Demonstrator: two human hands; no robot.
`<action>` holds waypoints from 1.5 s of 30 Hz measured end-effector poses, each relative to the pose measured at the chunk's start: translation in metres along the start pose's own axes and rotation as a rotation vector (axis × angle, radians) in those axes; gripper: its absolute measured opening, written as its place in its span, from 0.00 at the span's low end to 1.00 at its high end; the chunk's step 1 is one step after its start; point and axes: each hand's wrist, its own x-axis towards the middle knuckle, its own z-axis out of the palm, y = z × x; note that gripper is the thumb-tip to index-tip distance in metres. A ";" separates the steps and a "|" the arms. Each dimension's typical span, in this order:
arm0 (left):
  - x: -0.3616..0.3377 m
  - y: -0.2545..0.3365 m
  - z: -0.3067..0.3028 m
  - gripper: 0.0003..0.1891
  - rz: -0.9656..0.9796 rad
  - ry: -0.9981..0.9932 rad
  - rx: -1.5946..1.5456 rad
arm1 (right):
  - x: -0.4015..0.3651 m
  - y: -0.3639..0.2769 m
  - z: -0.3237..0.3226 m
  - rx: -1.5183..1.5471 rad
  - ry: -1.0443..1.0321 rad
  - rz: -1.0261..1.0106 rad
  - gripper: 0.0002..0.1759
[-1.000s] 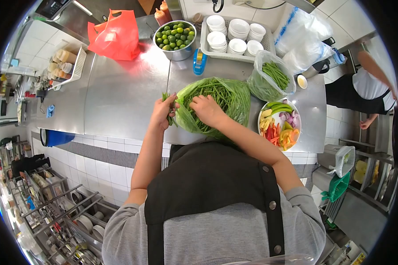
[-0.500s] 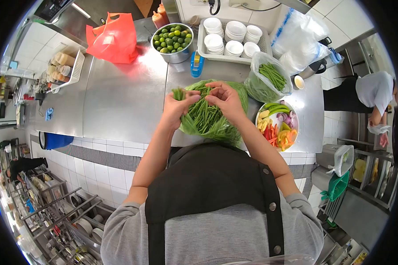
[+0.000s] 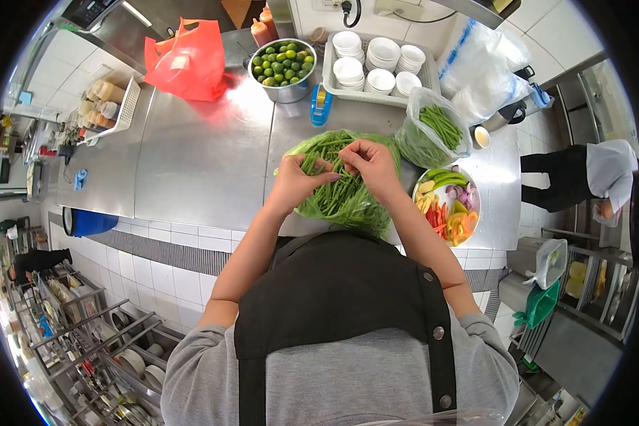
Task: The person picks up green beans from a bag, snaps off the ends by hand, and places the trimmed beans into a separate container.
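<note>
Green beans point(image 3: 339, 193) fill an open clear plastic bag point(image 3: 366, 221) on the steel counter just in front of me. At the bag's left side my left hand point(image 3: 297, 183) is curled around some green beans, its thumb stretched inward above the pile. Its other fingertips are partly hidden among the beans. My right hand point(image 3: 373, 167) is over the right part of the pile, thumb and fingers pinched together. Whatever lies in that pinch is too small to make out. The two hands are close together but apart.
Right of the bag are a second bag of beans point(image 3: 440, 128) and a plate of cut vegetables point(image 3: 420, 186). Behind stand a tape dispenser point(image 3: 321, 106), a pot of limes point(image 3: 291, 92), a crate of white bowls point(image 3: 376, 98) and a red bag point(image 3: 192, 71). A person point(image 3: 603, 170) stands at the right.
My left hand has lowered toward the pile, and the bean bunch that stuck up from it no longer shows above the hand. My right hand has shifted slightly right and down, pinching tighter.
</note>
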 end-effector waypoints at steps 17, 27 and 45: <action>0.021 -0.006 -0.034 0.10 -0.079 0.169 -0.516 | -0.010 -0.007 0.012 -0.344 -0.188 -0.012 0.11; 0.030 -0.030 -0.025 0.10 -0.092 0.407 -0.849 | -0.002 -0.008 0.027 0.028 0.341 -0.436 0.02; 0.019 -0.042 -0.031 0.12 -0.329 0.154 -1.165 | 0.037 0.068 0.020 -1.250 -0.243 -0.539 0.06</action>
